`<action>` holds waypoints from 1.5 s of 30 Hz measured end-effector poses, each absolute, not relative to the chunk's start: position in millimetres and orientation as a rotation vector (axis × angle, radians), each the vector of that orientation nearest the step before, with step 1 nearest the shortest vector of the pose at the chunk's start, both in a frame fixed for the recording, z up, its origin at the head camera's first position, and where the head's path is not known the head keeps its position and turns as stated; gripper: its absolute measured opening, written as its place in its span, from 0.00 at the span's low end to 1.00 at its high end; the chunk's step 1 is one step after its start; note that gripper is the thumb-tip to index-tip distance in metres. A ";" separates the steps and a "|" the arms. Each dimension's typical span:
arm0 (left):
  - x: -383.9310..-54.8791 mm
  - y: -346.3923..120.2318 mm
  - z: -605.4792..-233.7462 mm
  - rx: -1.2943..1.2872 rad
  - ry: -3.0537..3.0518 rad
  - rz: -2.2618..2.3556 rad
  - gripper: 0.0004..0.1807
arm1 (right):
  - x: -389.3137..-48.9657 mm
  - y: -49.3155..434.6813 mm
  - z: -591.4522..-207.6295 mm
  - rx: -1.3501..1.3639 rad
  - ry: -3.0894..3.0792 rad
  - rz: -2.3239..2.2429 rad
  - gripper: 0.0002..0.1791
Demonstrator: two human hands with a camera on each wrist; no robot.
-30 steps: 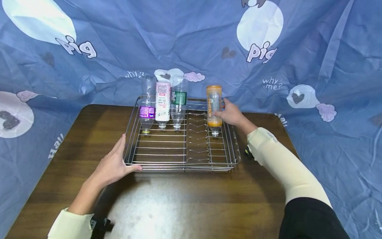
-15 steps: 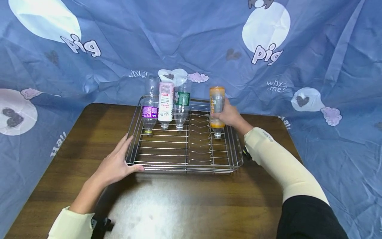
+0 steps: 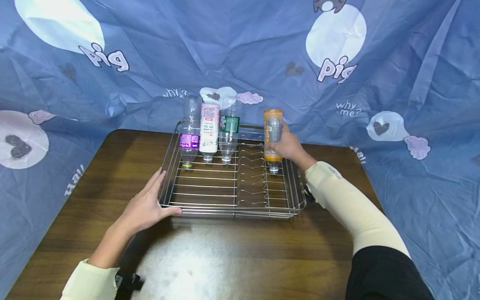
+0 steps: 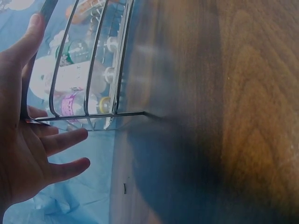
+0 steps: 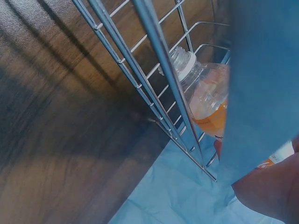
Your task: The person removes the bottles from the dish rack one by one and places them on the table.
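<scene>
In the head view a metal wire dish rack [image 3: 204,194] stands on the wooden table. My right hand [image 3: 289,146] grips an upside-down clear plastic bottle [image 3: 273,135] with an orange label, its neck down at the wires on the rack's right side. The right wrist view shows that bottle's white neck ring [image 5: 188,66] behind the rack's bars; a blue blurred strip hides part of the hand. At the front left corner, my left hand [image 3: 144,208] touches the rack, thumb along the front rim, fingers straight and spread beside the left side.
Along the rack's back left, three more bottles stand upside down: one with a purple label [image 3: 189,141], a white and pink one [image 3: 209,129], and one with a green label [image 3: 229,124]. A blue printed cloth [image 3: 240,50] hangs behind the table [image 3: 240,250].
The whole head view has shifted slightly, moving the scene a little right. My left fingertips have spread apart slightly. The right hand keeps its grip on the orange-labelled bottle at the same spot.
</scene>
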State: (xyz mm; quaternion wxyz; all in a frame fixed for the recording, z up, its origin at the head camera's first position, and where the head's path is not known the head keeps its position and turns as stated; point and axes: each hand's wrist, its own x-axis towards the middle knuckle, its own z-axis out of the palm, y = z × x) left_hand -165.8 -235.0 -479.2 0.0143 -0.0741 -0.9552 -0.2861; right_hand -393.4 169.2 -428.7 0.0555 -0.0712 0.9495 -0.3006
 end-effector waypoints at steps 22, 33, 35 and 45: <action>-165.7 -235.7 -476.6 -0.219 -2.990 -0.885 0.72 | -392.9 171.6 -425.6 -0.176 2.914 -0.954 0.53; -165.2 -234.8 -474.8 -0.214 -3.010 -0.887 0.72 | -388.9 177.0 -423.4 -0.208 2.894 -1.017 0.46; -164.9 -234.4 -474.4 -0.217 -3.005 -0.886 0.71 | -387.8 177.7 -421.9 -0.208 2.889 -1.038 0.45; -164.9 -233.9 -473.8 -0.230 -3.001 -0.866 0.71 | -384.5 180.3 -413.2 -0.192 2.861 -1.099 0.45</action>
